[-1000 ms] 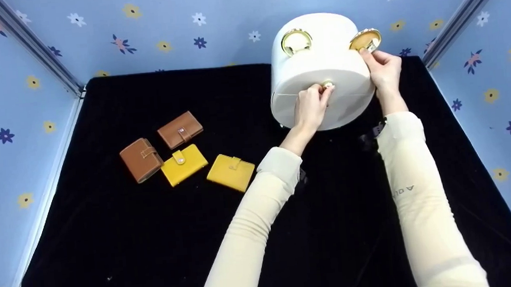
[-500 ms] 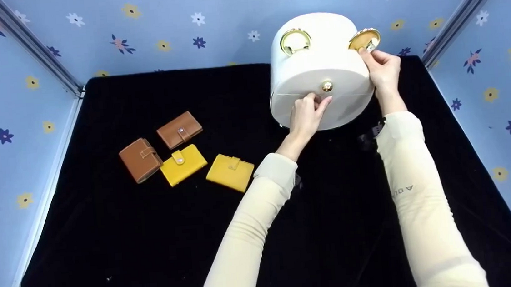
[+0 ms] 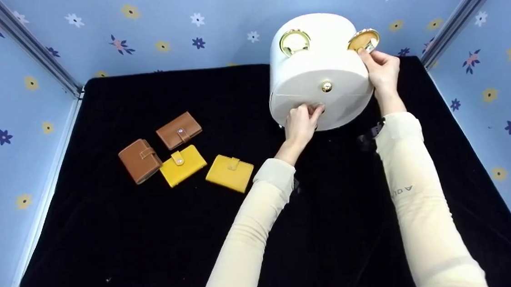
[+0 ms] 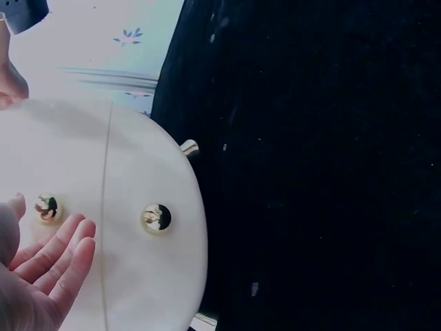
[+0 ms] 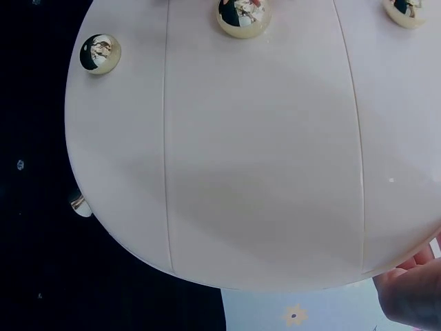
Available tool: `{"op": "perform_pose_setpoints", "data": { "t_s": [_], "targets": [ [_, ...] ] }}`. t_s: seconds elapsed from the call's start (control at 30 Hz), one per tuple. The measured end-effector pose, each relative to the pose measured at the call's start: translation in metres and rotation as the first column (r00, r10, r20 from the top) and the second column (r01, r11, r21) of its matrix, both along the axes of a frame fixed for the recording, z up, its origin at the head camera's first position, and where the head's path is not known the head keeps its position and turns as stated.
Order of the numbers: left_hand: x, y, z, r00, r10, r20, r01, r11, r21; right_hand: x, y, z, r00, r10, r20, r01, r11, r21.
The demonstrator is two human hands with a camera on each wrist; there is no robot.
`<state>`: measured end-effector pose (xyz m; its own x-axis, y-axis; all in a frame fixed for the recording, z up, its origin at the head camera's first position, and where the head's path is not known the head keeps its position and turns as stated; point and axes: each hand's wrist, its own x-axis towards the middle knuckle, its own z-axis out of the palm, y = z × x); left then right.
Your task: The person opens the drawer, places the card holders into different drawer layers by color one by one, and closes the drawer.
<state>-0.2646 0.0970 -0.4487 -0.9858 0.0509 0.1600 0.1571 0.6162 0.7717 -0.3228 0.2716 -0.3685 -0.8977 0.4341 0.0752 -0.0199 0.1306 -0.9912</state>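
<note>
A white rounded box (image 3: 321,56) with gold knobs stands at the back right in the head view. My left hand (image 3: 300,124) is at its front, below the upper knob (image 3: 326,87). In the left wrist view my left hand (image 4: 48,276) has its fingers loosely extended, with a knob (image 4: 48,208) between thumb and fingers and a gap around it. My right hand (image 3: 384,71) pinches the lower edge of the gold-rimmed round piece (image 3: 362,40) at the box's right. Seams cross the front (image 5: 262,138) in the right wrist view, where part of my right hand (image 5: 413,293) reaches past its edge.
Two brown wallets (image 3: 139,161) (image 3: 179,131) and two yellow ones (image 3: 183,165) (image 3: 230,173) lie left of the box on black cloth (image 3: 154,242). Another gold-rimmed round piece (image 3: 295,42) is on the box's left. Flower-patterned walls (image 3: 227,22) enclose the back and sides.
My left hand has let go of the upper knob and moved down and slightly left, to the lower part of the front. The right hand stays on the gold-rimmed piece.
</note>
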Motion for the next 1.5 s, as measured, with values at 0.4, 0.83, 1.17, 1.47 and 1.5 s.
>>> {"op": "perform_pose_setpoints", "data": {
  "t_s": [0.4,0.83,1.17,1.47,1.5],
  "targets": [
    [-0.003,0.008,-0.001,0.997,-0.008,0.073,0.003,0.998,0.06,0.0,0.0,-0.001,0.999,0.012,-0.031,-0.012,1.0,-0.013],
    [0.002,0.013,-0.001,0.997,-0.015,0.082,0.0,0.984,0.18,0.0,-0.001,0.002,1.0,0.006,0.01,-0.006,1.0,0.007],
    [0.017,0.011,-0.009,0.998,-0.033,0.057,0.018,0.969,0.246,-0.001,0.0,-0.001,1.0,0.006,0.007,-0.006,1.0,0.015],
    [0.037,0.008,-0.014,0.999,-0.029,0.036,0.017,0.951,0.307,-0.002,0.0,-0.001,1.0,0.01,-0.006,-0.01,1.0,-0.025],
    [0.04,0.008,-0.014,0.999,-0.031,0.033,0.019,0.948,0.318,-0.001,0.0,-0.001,1.0,0.011,-0.005,-0.011,1.0,-0.023]
  ]
}}
